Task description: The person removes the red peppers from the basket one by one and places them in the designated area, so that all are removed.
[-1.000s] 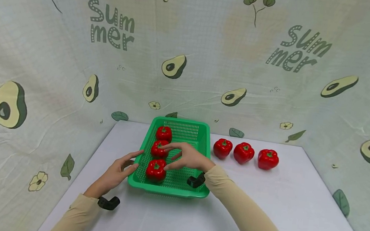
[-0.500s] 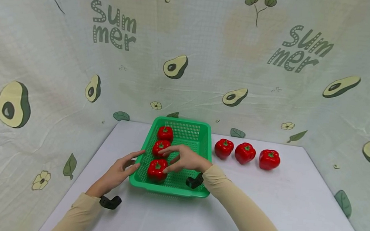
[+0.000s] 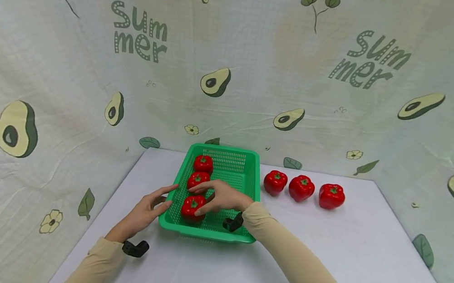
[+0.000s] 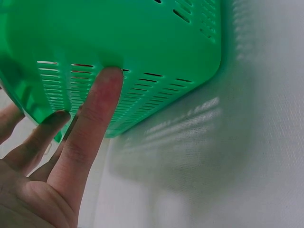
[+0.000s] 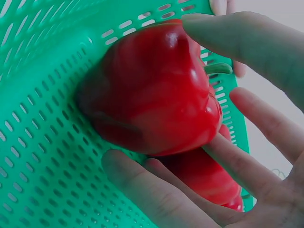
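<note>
A green plastic basket (image 3: 211, 235) holds three red bell peppers in a row along its left side: a near bell pepper (image 3: 190, 207), a middle bell pepper (image 3: 197, 179) and a far bell pepper (image 3: 203, 163). My right hand (image 3: 223, 197) is inside the basket, spread around the near one. In the right wrist view the thumb (image 5: 242, 40) reaches the top of that bell pepper (image 5: 147, 90), and the fairly straight fingers (image 5: 161, 194) lie along its other side. My left hand (image 3: 141, 213) rests extended fingers against the basket's left wall.
Right of the basket on the white table (image 3: 306, 254) stand three more red bell peppers: one close to the basket (image 3: 275, 182), a second bell pepper (image 3: 301, 188) and an outer bell pepper (image 3: 331, 196). A printed cloth (image 3: 255, 62) hangs behind and along both sides.
My right hand has moved slightly left and lower, bringing its thumb over the near bell pepper. The left hand keeps its place at the basket, and the bell peppers have not shifted.
</note>
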A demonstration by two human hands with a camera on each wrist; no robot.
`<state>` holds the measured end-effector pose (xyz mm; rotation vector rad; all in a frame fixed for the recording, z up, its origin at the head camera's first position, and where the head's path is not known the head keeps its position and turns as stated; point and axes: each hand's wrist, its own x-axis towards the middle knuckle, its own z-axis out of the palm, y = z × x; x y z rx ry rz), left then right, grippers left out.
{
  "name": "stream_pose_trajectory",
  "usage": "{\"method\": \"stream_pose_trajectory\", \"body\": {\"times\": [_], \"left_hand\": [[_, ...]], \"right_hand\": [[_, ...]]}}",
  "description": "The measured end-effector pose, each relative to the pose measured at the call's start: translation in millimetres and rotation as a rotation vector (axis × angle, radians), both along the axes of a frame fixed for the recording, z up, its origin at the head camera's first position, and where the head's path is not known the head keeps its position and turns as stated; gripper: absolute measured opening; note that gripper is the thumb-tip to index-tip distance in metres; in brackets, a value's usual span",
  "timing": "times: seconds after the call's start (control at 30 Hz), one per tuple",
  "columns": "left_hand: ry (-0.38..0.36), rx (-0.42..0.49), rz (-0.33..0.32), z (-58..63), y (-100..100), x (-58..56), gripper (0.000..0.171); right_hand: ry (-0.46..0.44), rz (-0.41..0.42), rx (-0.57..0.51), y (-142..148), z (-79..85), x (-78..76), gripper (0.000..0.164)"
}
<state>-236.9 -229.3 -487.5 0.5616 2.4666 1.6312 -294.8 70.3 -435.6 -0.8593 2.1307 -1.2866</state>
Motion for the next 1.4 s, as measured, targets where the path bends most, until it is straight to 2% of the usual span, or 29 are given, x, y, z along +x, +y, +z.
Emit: {"method": "stream_pose_trajectory", "body": {"times": [0.27,0.5,0.77,1.23,1.4], "left_hand": [[0.012,-0.002,-0.01,-1.8,-1,-0.5,0.057],[-0.007,-0.004,0.003,-2.9,-1,-1.2,0.058],[-0.027,-0.013,0.009,-6.4,-4,5.6,0.057],[-0.036,-0.006,0.006,-3.0,0,1.5,0.057],[-0.039,-0.002,0.007,-0.6,2,-1.2,0.057]], "right_hand": [[-0.001,0.026,0.022,-5,-4.6,-3.3,0.064],[-0.016,0.022,0.024,-4,-6.2,-2.7,0.059],[-0.033,0.031,0.014,-8,-12.1,3.0,0.055],[-0.055,0.027,0.001,-5,-12.2,-0.6,0.054],[-0.009,0.023,0.032,-5,-9.5,-3.1,0.055]]}}
